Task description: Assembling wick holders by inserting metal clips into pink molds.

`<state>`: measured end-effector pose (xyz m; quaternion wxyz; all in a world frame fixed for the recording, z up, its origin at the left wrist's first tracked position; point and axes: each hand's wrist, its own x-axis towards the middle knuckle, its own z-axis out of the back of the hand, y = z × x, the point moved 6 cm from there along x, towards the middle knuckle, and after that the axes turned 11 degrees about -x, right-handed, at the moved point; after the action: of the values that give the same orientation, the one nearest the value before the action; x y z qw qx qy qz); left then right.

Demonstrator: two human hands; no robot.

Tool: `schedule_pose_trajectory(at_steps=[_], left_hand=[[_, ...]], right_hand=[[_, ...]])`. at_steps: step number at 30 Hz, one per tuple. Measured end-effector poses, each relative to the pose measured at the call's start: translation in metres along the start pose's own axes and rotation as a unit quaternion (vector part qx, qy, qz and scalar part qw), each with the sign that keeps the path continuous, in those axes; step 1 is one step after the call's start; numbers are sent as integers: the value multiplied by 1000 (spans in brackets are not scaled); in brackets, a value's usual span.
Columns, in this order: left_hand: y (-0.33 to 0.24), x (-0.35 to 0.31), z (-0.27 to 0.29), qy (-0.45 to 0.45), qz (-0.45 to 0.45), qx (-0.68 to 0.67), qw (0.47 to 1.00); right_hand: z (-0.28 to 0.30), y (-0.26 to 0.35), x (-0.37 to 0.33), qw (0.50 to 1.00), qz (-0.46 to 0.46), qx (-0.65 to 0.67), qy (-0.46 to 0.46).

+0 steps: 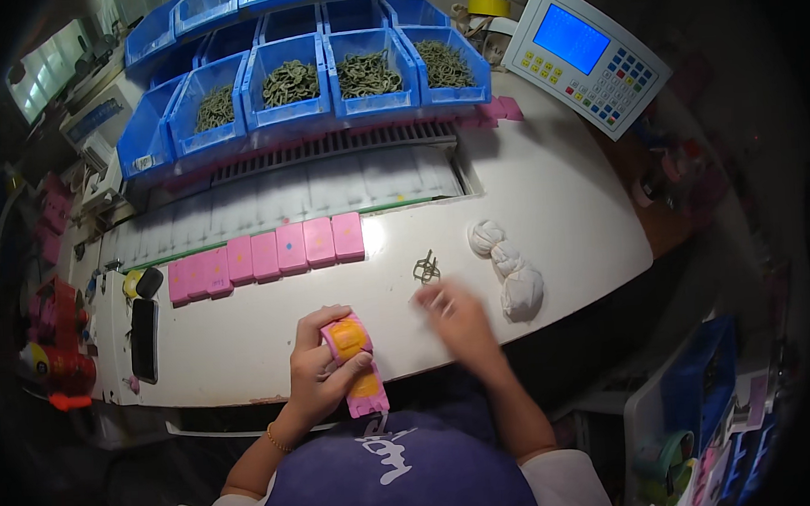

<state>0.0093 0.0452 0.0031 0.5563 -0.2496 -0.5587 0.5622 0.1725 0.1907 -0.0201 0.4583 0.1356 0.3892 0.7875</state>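
Note:
My left hand [315,372] is wrapped round a long pink block with an orange inside [347,336], near the table's front edge. The thumb presses across its middle, and the palm hides its left side. To the right, my right hand [464,330] is over the white table [400,331], its fingertips smeared by motion; whether anything is in them cannot be made out. Just beyond those fingertips lies a small heap of thin, dark green pieces [427,268]. A row of pink blocks [265,257], some with small coloured dots, stands farther back on the left.
Blue bins [290,112], several filled with green pieces, stand at the back. A keypad device with a blue screen [587,56] is at the back right. Knotted white cloth [521,288] lies right of my right hand. A dark phone [145,340] lies at left.

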Motion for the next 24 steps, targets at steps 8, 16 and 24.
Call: schedule_pose_trajectory(at_steps=[8,16,24], left_hand=[[16,5,2,-148,160,-172,961],[57,-4,-23,-116,350,-527,766],[50,4,-15,-146,320,-397,848]], right_hand=[[-92,38,-61,898,71,300,314],[0,0,-14,918,331,-188,-113],[89,-52,35,916,103,-344,-178]])
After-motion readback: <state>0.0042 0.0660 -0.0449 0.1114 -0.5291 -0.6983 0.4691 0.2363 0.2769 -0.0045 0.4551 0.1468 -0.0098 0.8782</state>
